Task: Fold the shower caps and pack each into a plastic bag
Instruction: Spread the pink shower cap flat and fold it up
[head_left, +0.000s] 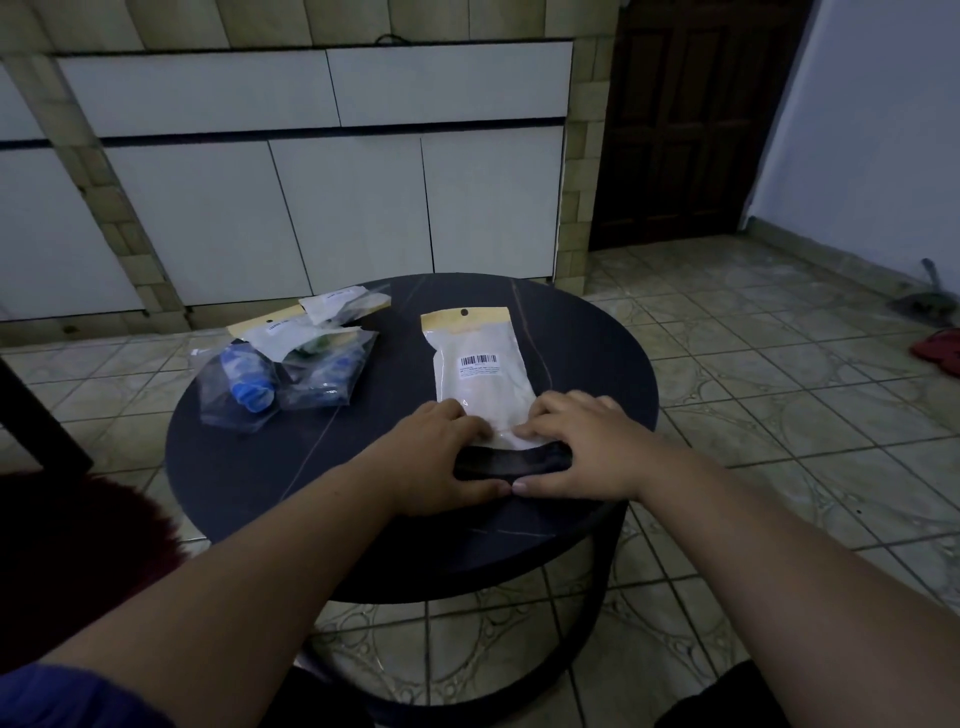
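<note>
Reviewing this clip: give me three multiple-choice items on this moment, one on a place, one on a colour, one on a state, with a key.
1. Where does the pile of packed bags lie on the round table?
A. Far left
B. Near right
C. On the floor

2. What colour is the folded shower cap between the hands?
A. White
B. Black
C. Red

3. How is the barcoded plastic bag?
A. Lying flat
B. Hanging up
C. Crumpled into a ball

Key: 1 A, the pile sits left of the barcoded bag. 2 B, it looks black in the dim light. 3 A, it lies flat, with the left hand and right hand at its near end.
</note>
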